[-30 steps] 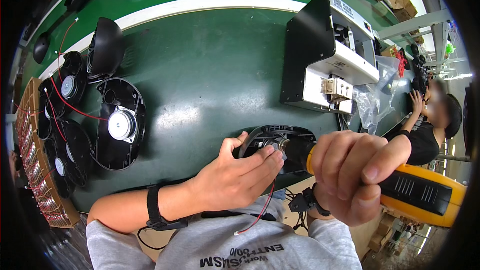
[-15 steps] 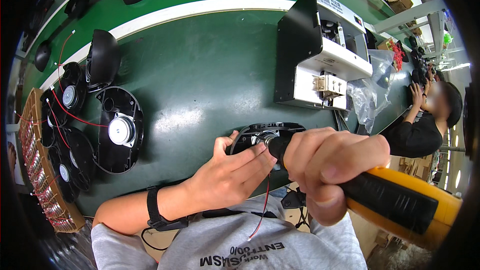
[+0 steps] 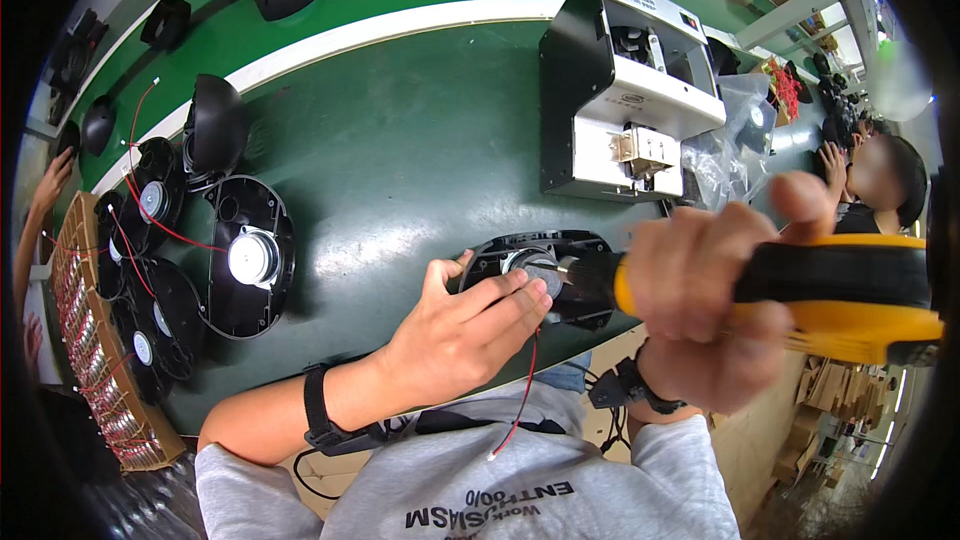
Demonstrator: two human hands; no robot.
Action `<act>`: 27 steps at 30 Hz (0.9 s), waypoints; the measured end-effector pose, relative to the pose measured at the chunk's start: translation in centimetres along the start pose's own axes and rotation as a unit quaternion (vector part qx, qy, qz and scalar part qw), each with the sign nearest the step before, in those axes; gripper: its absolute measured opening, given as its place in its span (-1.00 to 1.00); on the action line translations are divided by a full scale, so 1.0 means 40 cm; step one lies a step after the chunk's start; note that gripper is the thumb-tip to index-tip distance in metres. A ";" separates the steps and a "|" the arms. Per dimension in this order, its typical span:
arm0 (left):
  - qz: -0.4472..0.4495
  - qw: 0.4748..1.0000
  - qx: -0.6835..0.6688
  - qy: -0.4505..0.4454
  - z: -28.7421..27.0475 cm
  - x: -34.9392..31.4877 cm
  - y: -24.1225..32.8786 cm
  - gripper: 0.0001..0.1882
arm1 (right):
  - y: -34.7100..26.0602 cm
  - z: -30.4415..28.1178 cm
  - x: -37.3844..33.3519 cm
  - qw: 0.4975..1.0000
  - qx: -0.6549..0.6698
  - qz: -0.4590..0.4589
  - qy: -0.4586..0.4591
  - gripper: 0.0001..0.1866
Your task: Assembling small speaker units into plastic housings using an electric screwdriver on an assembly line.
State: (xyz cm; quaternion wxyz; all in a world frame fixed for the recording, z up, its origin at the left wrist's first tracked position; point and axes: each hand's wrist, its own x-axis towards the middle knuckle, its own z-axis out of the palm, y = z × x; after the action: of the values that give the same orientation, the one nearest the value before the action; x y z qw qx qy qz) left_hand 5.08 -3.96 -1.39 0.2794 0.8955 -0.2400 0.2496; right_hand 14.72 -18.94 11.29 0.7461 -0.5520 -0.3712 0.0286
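Observation:
My left hand (image 3: 455, 330) grips a black half-round speaker housing (image 3: 592, 308) at its left side, thumb behind the rim and fingers across the round grey speaker (image 3: 533, 262) inside. A red and black wire (image 3: 530, 395) hangs from the housing toward my shirt. My right hand (image 3: 710, 300), blurred, is wrapped round a yellow and black power screwdriver (image 3: 840, 275). The driver lies almost level, its tip at the speaker's right side by my left fingertips. Whether the tip touches a screw cannot be made out.
A black and white bench machine (image 3: 635, 90) stands beyond my right hand, beside clear plastic bags (image 3: 725, 155). Several speaker housings (image 3: 252, 258) with wires lie at left, near a cardboard tray (image 3: 115, 370) of wired parts. Co-workers' hands (image 3: 50, 180) show at left; another person (image 3: 885, 180) sits far right.
My right hand has swung the screwdriver's rear end upward, from slanting down to nearly level. The left hand keeps its hold on the housing. A co-worker's arm has come into view at left.

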 end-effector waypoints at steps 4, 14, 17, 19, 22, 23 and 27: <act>-0.009 1.000 -0.001 -0.005 -0.010 -0.005 -0.011 -0.51 | -0.062 -0.074 0.007 0.996 0.088 -0.020 -0.012 -0.41; -0.111 0.990 -0.065 0.059 -0.016 0.000 -0.004 -0.25 | 0.013 -0.105 -0.181 0.908 -0.334 0.215 0.136 -0.38; -0.107 0.984 -0.131 0.060 -0.010 0.012 -0.019 -0.12 | 0.017 -0.096 -0.196 0.871 -0.462 0.167 -0.001 -0.63; -0.104 0.983 -0.148 0.040 -0.010 0.007 -0.022 -0.07 | 0.048 -0.057 -0.164 0.875 -0.462 0.136 -0.043 -0.68; -0.110 0.982 -0.151 0.025 -0.006 0.010 -0.021 -0.09 | 0.053 -0.044 -0.153 0.849 -0.473 0.222 -0.079 -0.62; -0.108 0.982 -0.157 0.018 -0.002 0.011 -0.023 -0.09 | 0.058 -0.049 -0.146 0.850 -0.468 0.219 -0.104 -0.60; -0.116 0.982 -0.148 0.022 0.001 0.012 -0.023 -0.08 | 0.078 -0.067 -0.140 0.876 -0.399 0.238 -0.132 -0.58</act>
State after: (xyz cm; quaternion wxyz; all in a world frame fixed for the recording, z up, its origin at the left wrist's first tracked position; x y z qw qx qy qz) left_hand 5.98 -3.46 -1.51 0.4414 0.8604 -0.1625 0.1963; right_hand 13.39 -22.41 5.43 0.3771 -0.8658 -0.3033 0.1273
